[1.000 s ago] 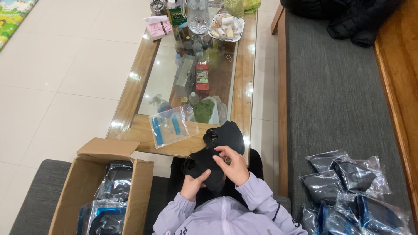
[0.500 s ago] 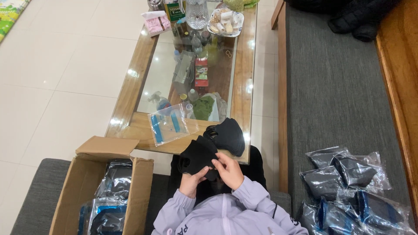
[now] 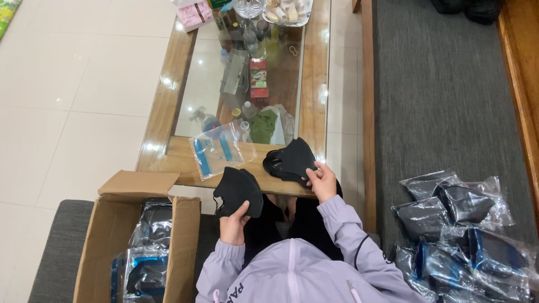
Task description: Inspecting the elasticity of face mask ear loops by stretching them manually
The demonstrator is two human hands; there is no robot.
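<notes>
My left hand [image 3: 234, 223] holds a black face mask [image 3: 238, 191] lifted above my lap, just in front of the table edge. My right hand [image 3: 322, 180] rests on a small stack of black face masks [image 3: 290, 160] lying on the near edge of the wooden table [image 3: 168, 101]. A clear plastic bag with blue strips [image 3: 219, 150] lies flat on the table, left of the stack.
An open cardboard box [image 3: 106, 241] with bagged masks stands at my left. Several bagged masks [image 3: 466, 224] are piled on the grey sofa [image 3: 443, 101] at my right. The glass-topped table carries bottles, a glass, a snack plate and a pink packet farther back.
The masks held together in both hands have been parted. My left hand has drawn one mask down and left; my right hand has put the others on the table edge.
</notes>
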